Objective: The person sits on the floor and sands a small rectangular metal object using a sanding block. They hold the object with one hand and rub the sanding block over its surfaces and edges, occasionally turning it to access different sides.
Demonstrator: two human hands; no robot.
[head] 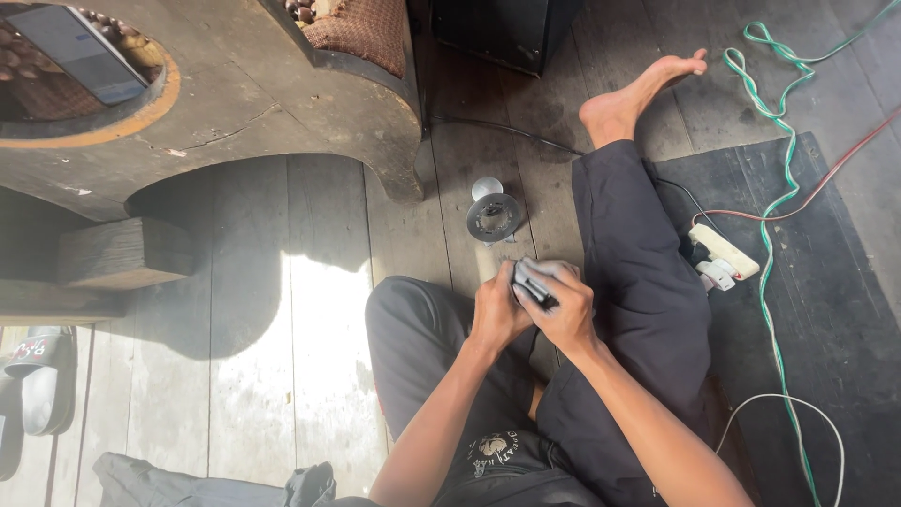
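I sit on a wooden plank floor in dark trousers with one bare foot [638, 89] stretched out. Both hands meet above my lap. My left hand [497, 308] and my right hand [566, 305] are closed together around a small dark grey tool or part [531, 284], which my fingers mostly hide. Just beyond the hands, a round metal disc with a dark centre [495, 216] stands on the floor, with a small silver cap [486, 188] behind it.
A carved wooden table [235, 94] with a phone on it stands at upper left. A white power strip [721, 255] with green, red and white cables lies on a black mat [826, 291] at right. Sandals [42, 376] sit at far left.
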